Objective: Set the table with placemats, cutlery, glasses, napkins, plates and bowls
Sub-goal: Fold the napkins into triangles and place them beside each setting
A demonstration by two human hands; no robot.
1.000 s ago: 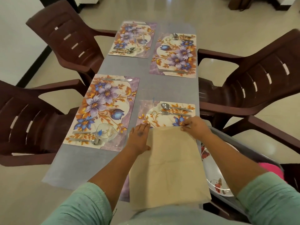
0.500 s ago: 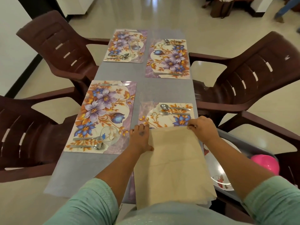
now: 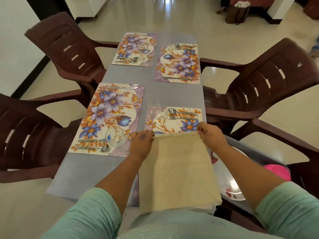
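At the table's near end, left hand and right hand pinch the napkin's far corners; its near edge overhangs the table.

Looks like a home dining room. Long grey worktop laid with floral placemats, dark brown plastic armchairs around it, and glossy cream floor tiles behind.

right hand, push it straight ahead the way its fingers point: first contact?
Probably the fork on the near right placemat; the spoon lies just beyond. The right hand pinches the napkin corner, height over the mat unclear.
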